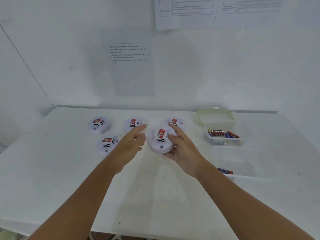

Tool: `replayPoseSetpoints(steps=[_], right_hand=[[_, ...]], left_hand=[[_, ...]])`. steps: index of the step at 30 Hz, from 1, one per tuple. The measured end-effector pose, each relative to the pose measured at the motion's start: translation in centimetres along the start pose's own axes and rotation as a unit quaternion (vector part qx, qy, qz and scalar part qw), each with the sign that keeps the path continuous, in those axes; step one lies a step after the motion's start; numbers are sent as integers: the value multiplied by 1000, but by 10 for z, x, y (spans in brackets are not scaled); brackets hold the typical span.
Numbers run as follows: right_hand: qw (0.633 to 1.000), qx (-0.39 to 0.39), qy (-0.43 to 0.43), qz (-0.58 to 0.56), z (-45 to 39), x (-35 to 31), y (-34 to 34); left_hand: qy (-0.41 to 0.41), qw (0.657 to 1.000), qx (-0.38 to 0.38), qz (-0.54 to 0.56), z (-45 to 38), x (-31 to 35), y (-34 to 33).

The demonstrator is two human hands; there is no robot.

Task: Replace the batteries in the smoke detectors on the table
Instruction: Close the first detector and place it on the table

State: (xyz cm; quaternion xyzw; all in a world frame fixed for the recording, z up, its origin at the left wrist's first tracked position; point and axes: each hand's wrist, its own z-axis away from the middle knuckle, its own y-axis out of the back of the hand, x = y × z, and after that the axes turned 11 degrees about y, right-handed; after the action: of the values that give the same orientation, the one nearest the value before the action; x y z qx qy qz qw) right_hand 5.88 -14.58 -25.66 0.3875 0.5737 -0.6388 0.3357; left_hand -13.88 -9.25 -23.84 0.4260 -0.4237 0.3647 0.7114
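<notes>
Several round white smoke detectors with red labels lie on the white table [52,170]. My right hand [180,146] grips one smoke detector [160,142] by its right edge, lifted and tilted slightly toward me. Just left of it, my left hand [133,142] hovers with fingers stretched out and holds nothing. Behind my hands sit a middle detector [132,124] and a right detector [174,122], both partly hidden. Two more detectors [99,124] [107,143] rest at the left. A clear box [223,137] at the right holds red and black batteries [217,132].
A second clear box [233,161] nearer to me holds a blue and red battery [225,171]. A greenish lid [216,116] lies behind the battery box. Printed sheets [129,61] hang on the white wall behind the table.
</notes>
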Motion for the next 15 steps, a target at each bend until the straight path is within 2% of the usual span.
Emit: replayPoseSetpoints(steps=[4,8,12,15], right_hand=[[1000,-27,-15,3,1,-3,7],[990,-65,-12,126,3,-3,15],[933,-131,33,334,14,-1,22],[910,-152,53,382,13,6,24]], left_hand=[[55,991,-53,105,1,0,-8],[42,993,-60,97,3,-8,-15],[27,996,-21,77,1,-23,-19],[14,999,-5,52,-3,-30,-19]])
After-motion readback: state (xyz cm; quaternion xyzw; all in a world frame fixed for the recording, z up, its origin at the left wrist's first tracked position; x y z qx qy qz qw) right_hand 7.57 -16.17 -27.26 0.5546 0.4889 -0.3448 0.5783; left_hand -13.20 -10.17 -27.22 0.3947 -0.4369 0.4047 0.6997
